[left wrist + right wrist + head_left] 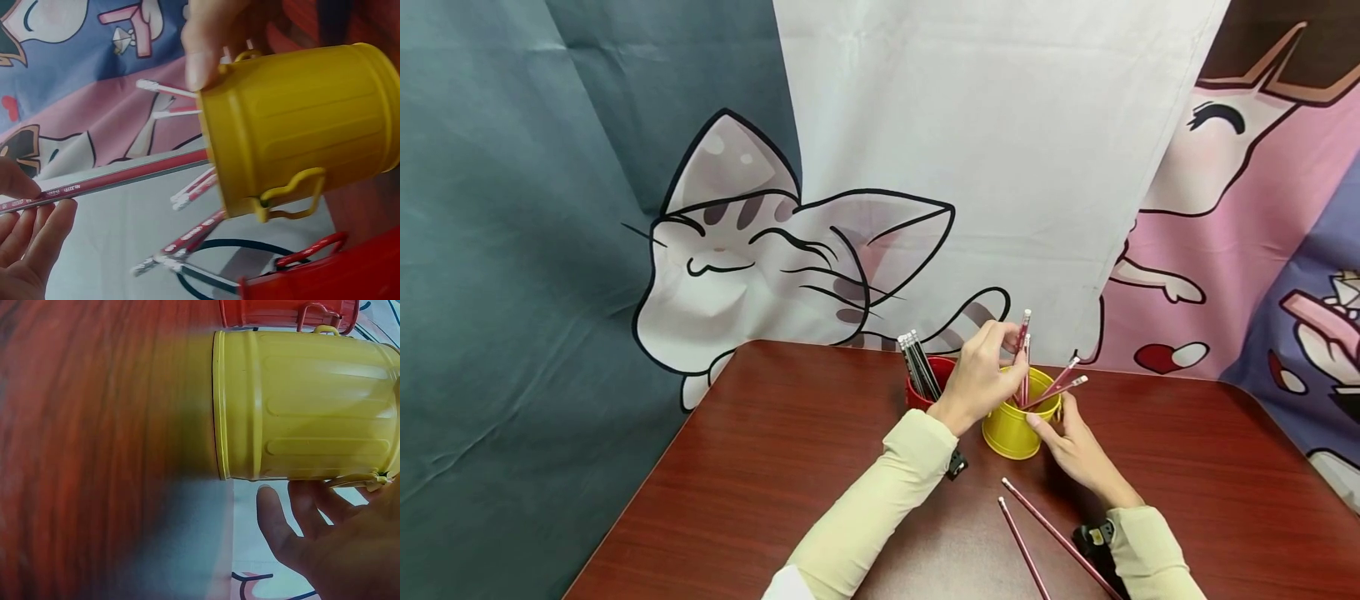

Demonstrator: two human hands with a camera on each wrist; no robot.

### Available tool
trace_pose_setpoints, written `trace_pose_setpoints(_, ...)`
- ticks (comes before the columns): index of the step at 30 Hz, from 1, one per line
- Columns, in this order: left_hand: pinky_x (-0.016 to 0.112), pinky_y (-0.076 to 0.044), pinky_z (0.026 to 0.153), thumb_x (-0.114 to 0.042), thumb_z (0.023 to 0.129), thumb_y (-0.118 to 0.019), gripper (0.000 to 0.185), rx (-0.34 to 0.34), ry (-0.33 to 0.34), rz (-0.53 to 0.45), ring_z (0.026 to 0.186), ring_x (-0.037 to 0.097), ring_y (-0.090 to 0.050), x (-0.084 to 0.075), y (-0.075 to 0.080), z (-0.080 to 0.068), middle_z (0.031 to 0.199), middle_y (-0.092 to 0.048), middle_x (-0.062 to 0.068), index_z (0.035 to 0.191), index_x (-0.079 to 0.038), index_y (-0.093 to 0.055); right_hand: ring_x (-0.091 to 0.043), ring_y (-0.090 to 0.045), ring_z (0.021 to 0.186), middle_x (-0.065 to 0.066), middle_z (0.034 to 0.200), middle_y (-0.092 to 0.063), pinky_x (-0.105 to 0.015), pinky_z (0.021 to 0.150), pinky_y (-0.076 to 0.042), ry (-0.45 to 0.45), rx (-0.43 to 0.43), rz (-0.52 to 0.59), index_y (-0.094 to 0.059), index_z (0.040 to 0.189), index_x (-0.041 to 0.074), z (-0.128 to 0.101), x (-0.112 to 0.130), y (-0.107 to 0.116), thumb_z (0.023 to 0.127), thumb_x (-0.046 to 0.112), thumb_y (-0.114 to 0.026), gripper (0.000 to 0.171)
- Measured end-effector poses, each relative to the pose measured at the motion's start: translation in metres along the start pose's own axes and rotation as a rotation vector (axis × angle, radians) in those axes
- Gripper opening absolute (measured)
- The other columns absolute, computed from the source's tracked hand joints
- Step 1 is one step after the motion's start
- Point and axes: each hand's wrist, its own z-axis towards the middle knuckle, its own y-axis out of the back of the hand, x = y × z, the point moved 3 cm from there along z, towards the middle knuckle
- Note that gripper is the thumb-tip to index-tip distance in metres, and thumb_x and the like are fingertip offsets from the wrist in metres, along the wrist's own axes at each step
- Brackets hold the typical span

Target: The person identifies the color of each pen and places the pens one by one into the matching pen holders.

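Between thumb and fingertips, my left hand (979, 373) pinches a red pencil (131, 174). Its lower end goes into the mouth of a yellow bucket (1011, 435), and its eraser end points up. Several other red pencils (1062, 385) lean against the bucket's rim, their white erasers sticking out. My right hand (1081, 454) holds the bucket at its right side, with the thumb on the rim. In the right wrist view, the fingers (278, 525) lie along the bucket's side near its small handle.
A red bucket (914, 400) with several black pencils (919, 364) stands just left of the yellow one, partly behind my left hand. Two red pencils (1024, 546) lie on the brown table (760, 475) nearer to me. Printed cloth (1000, 125) hangs behind the table.
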Motion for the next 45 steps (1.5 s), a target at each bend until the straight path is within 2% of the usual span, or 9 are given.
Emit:
trace_pose_setpoints(9,0.003,-0.043,0.064,-0.004,0.079,-0.063,0.022,0.024,0.072,0.081,0.072,0.008,-0.058,0.007,-0.011,-0.022,0.083,-0.055,0.003,0.100,-0.002,-0.055,-0.036,-0.041,0.118,-0.023,0.128,-0.041,-0.059,0.095,-0.031,0.005,-0.012,-0.028,-0.020,0.135,0.000,-0.001,-0.001,0.000,0.093,0.024,-0.053,0.059)
trace_pose_setpoints(16,0.002,-0.041,0.064,-0.002,0.077,-0.063,0.025,0.051,0.109,0.084,0.069,0.006,-0.057,0.011,-0.018,-0.034,0.082,-0.057,0.004,0.101,-0.001,-0.054,-0.037,-0.040,0.119,-0.024,0.129,-0.039,-0.059,0.095,-0.031,0.003,-0.009,-0.021,-0.020,0.136,0.000,-0.001,0.000,0.000,0.093,0.025,-0.053,0.060)
trace_pose_setpoints(25,0.002,-0.040,0.065,-0.003,0.077,-0.062,0.023,0.105,0.129,0.153,0.071,0.002,-0.053,0.014,-0.023,-0.040,0.081,-0.054,0.000,0.099,-0.004,-0.055,-0.037,-0.038,0.120,-0.024,0.131,-0.038,-0.059,0.095,-0.030,0.002,-0.008,-0.022,-0.019,0.137,0.000,-0.001,0.000,-0.001,0.093,0.024,-0.053,0.061)
trace_pose_setpoints(28,0.002,-0.039,0.065,-0.003,0.076,-0.063,0.024,0.121,0.131,0.172,0.071,0.002,-0.051,0.015,-0.024,-0.041,0.080,-0.055,-0.001,0.099,-0.005,-0.056,-0.039,-0.038,0.120,-0.026,0.130,-0.038,-0.059,0.095,-0.030,0.001,-0.009,-0.021,-0.019,0.137,-0.001,-0.003,0.011,0.000,0.093,0.021,-0.053,0.060)
trace_pose_setpoints(31,0.003,-0.039,0.065,-0.003,0.076,-0.063,0.025,0.145,0.145,0.179,0.071,0.002,-0.050,0.016,-0.025,-0.042,0.080,-0.055,-0.002,0.100,-0.005,-0.056,-0.039,-0.037,0.121,-0.027,0.131,-0.038,-0.058,0.095,-0.029,-0.002,-0.009,-0.021,-0.019,0.137,0.000,-0.002,0.011,0.000,0.093,0.022,-0.053,0.061)
trace_pose_setpoints(37,0.005,-0.039,0.065,-0.006,0.079,-0.062,0.024,0.190,0.179,0.187,0.073,0.004,-0.050,0.017,-0.025,-0.045,0.084,-0.056,0.000,0.102,-0.005,-0.055,-0.039,-0.036,0.122,-0.026,0.131,-0.037,-0.060,0.097,-0.029,-0.005,-0.004,-0.021,-0.021,0.136,0.001,0.001,-0.001,0.000,0.092,0.027,-0.054,0.060)
trace_pose_setpoints(45,0.002,-0.041,0.066,-0.006,0.080,-0.062,0.024,0.185,0.192,0.138,0.073,0.005,-0.056,0.019,-0.027,-0.049,0.084,-0.056,0.001,0.103,-0.003,-0.056,-0.040,-0.037,0.121,-0.027,0.129,-0.039,-0.060,0.097,-0.029,-0.011,-0.008,-0.034,-0.023,0.133,-0.002,-0.001,-0.002,-0.001,0.093,0.026,-0.054,0.058)
